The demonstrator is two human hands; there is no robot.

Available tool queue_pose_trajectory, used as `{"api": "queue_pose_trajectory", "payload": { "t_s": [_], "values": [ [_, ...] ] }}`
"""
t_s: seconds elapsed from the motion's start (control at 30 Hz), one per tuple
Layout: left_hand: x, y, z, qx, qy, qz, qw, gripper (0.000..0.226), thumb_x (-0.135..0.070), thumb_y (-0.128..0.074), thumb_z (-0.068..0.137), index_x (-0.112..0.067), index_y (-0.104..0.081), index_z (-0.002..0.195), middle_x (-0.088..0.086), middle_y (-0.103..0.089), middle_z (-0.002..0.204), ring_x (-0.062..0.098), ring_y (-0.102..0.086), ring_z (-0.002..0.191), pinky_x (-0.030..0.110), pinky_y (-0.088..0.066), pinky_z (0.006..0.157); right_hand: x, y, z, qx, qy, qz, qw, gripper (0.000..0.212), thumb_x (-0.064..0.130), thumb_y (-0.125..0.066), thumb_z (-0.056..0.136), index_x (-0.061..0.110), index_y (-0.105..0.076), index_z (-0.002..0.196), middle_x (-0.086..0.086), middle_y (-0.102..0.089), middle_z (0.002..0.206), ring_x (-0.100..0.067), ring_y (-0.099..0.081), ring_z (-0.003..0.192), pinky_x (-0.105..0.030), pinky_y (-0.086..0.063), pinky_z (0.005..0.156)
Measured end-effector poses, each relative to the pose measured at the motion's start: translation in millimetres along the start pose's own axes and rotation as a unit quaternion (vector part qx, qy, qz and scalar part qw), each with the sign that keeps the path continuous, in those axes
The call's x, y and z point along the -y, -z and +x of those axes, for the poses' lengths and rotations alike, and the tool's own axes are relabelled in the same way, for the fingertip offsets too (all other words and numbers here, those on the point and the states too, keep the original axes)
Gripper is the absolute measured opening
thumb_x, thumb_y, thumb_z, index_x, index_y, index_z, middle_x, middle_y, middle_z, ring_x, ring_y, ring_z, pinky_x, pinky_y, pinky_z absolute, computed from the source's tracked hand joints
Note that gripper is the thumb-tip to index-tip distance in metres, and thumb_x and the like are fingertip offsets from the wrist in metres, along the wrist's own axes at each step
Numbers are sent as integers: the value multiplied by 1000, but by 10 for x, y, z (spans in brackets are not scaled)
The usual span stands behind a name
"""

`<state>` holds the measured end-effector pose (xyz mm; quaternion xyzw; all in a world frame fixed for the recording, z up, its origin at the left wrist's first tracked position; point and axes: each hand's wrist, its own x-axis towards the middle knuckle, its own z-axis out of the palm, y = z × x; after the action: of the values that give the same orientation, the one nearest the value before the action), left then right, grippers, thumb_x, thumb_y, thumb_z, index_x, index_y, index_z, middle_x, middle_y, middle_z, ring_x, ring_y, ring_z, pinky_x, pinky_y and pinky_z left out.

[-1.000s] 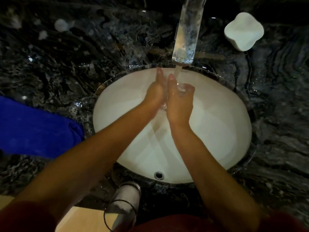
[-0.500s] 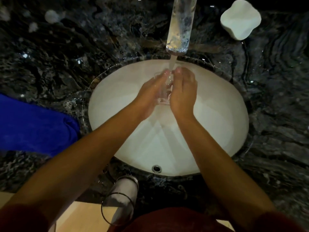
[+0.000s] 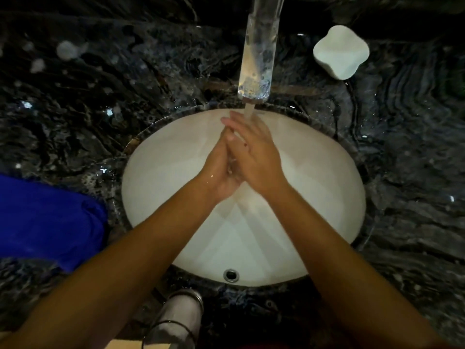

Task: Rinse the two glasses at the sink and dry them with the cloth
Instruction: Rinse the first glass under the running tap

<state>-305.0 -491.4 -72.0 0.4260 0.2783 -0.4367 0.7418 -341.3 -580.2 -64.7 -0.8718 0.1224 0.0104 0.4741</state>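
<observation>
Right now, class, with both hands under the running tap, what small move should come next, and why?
Probably lower the left hand to the glass on the near counter and lift it into the stream. Both palms, left and right hand, press together under the water with no glass plainly between them, and the cloth lies unused.

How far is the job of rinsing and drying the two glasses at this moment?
Early. Nothing looks finished. In hand: the left hand and right hand are pressed together under the water from the tap over the sink; whether they enclose a glass cannot be told. One glass waits on the near counter edge. Drying remains: the blue cloth lies untouched.
</observation>
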Motion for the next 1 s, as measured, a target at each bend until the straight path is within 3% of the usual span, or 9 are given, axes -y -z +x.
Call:
{"api": "queue_pose_trajectory", "payload": {
  "t_s": [0.17,0.27,0.43,0.53,0.67,0.73,0.8,0.9,1.0],
  "values": [
    [-97,-99,-74,43,-30,14,999,49,-59,-48,102,-19,-74,113,1,-77,100,17,-74,94,35,-59,78,140,166,220,-29,-126,201,971,25,13,-64,92,24,-79,108,7,-76,104,-12,-71,99,-34,-59,89],
    [-121,-103,-81,52,-28,43,997,61,-67,-46,99,-14,-76,104,6,-72,90,24,-69,81,38,-53,72,68,307,311,-45,-199,310,929,10,16,-67,94,17,-75,87,5,-71,66,-13,-64,52,-27,-52,54],
    [-111,-138,-52,10,-67,171,983,67,-63,-45,100,-8,-61,134,16,-72,116,30,-74,90,45,-60,74,17,250,366,-98,-322,437,834,15,20,-74,91,5,-76,92,-13,-75,81,-26,-72,73,-38,-60,71],
    [-85,-117,-13,-30,-183,314,931,67,-69,-38,97,-20,-57,139,11,-66,134,25,-68,119,46,-57,98,-61,244,397,-85,-377,528,756,38,28,-80,86,2,-75,112,-17,-77,97,-33,-75,86,-42,-61,79],
    [-169,-75,-84,17,-286,383,878,22,-39,-47,104,-33,-65,115,-9,-67,119,-6,-64,109,15,-49,93,-28,190,370,-34,-392,570,721,34,41,-69,96,8,-73,97,-11,-76,87,-28,-74,81,-37,-59,76],
    [-137,-29,-110,38,-375,426,823,25,-32,-65,94,-25,-65,118,-7,-65,116,-1,-64,110,22,-51,95,20,220,341,-10,-412,597,688,36,43,-62,97,10,-71,90,-8,-72,79,-24,-70,77,-33,-57,74],
    [-78,-3,-72,36,-392,434,810,32,-30,-67,90,-17,-66,119,-1,-68,114,10,-67,108,32,-54,95,49,225,333,-21,-449,599,663,33,40,-58,98,12,-68,85,-6,-68,75,-22,-66,75,-32,-53,74],
    [-56,-85,24,-43,-317,331,888,12,-22,-61,91,-16,-70,97,-2,-73,91,8,-70,87,24,-54,82,115,101,281,-93,-464,552,686,29,32,-50,98,14,-66,82,-2,-64,68,-19,-62,67,-28,-49,66],
    [-68,-177,60,-78,-299,255,916,18,-10,-59,96,-11,-66,79,-2,-73,76,13,-70,78,30,-54,78,270,-65,90,-160,-372,431,806,32,34,-42,102,19,-69,92,5,-72,81,-10,-69,76,-29,-54,73]
  ]
}}
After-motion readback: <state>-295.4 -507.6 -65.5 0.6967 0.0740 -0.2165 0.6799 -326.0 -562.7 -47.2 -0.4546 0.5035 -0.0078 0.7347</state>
